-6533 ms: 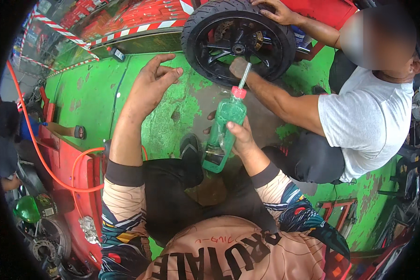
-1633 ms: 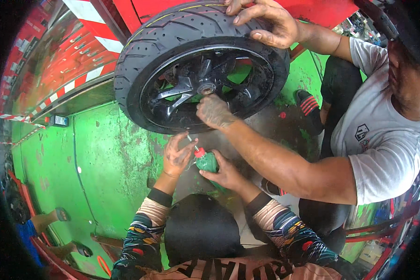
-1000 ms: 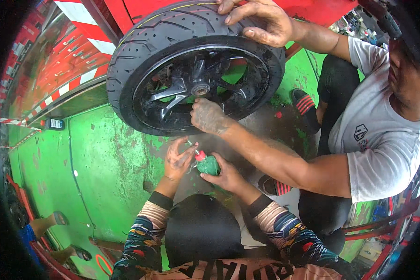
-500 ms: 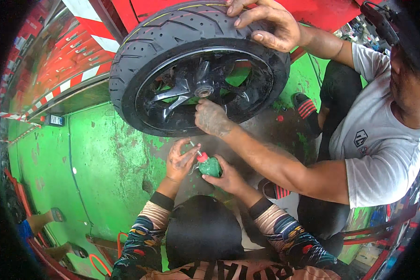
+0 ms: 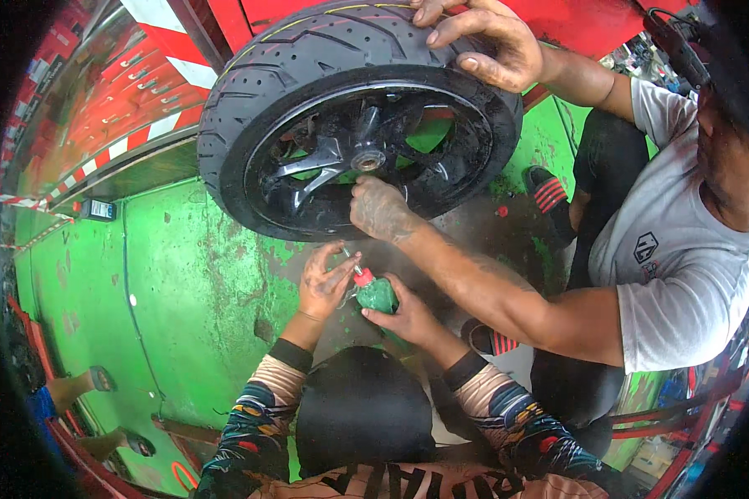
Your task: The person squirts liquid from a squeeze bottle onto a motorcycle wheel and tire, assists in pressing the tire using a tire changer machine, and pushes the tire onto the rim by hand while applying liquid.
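My left hand (image 5: 323,283) pinches the thin metal tube (image 5: 351,256) that rises from the red cap (image 5: 364,278) of a green plastic bottle (image 5: 376,296). My right hand (image 5: 399,314) is closed around that bottle. Just beyond my hands, a black motorcycle wheel with a treaded tyre (image 5: 262,200) is held tilted by a co-worker. The co-worker's upper hand (image 5: 499,58) rests on the tread, and the other hand (image 5: 379,208) is closed near the hub (image 5: 368,160); whatever it grips is hidden. The tube's tip is near the tyre's lower edge.
The co-worker (image 5: 674,291) crouches at my right. A glass cabinet with striped edging (image 5: 125,91) stands at the upper left, a dark bottle (image 5: 97,209) at its foot. A hose lies along the green floor (image 5: 83,308). Another person's feet (image 5: 100,378) show at lower left.
Since the earliest frame, my left hand has taken hold of the tube and the bottle is nearer the wheel, which is more tilted. Over the last second, hands and wheel have barely moved.
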Available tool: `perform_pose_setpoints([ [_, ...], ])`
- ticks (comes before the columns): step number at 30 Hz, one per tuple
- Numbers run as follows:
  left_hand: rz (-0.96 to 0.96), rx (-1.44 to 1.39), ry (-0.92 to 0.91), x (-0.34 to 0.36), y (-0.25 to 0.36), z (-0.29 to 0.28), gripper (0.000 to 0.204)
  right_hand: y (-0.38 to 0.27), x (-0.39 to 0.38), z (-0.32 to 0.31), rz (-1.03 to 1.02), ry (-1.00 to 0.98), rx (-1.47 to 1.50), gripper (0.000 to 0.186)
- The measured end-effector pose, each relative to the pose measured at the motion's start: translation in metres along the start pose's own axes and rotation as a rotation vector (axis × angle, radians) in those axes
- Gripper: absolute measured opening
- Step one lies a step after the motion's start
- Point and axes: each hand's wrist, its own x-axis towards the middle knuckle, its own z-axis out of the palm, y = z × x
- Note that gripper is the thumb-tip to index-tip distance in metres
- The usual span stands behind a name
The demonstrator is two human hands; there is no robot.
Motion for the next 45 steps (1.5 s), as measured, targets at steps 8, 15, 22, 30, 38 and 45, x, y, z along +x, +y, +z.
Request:
perform_pose_setpoints([
  [8,-0.014,-0.005,0.005,0.0005,-0.0012,0.0032,0.037,0.0009,0.001,0.0008,-0.022,0.0,0.025,0.088],
  [15,-0.017,-0.013,-0.014,0.0015,-0.0014,0.0042,0.036,0.0078,0.0034,0.001,-0.05,0.007,0.063,0.088],
  [22,-0.025,0.021,-0.028,0.0004,-0.0011,0.0051,0.038,0.0044,0.0025,-0.0002,-0.009,-0.049,0.083,0.088],
  [30,-0.013,-0.009,0.006,0.0,-0.0012,0.0058,0.039,0.0019,0.0009,-0.0006,-0.018,-0.02,0.096,0.089],
  [38,-0.007,-0.011,0.01,0.0012,-0.0006,0.0053,0.039,0.0041,0.0025,0.0001,-0.041,-0.032,0.107,0.088],
  [45,-0.029,-0.025,0.001,0.0023,0.0011,0.005,0.036,0.0028,0.0015,-0.0006,-0.041,-0.017,0.092,0.088],
])
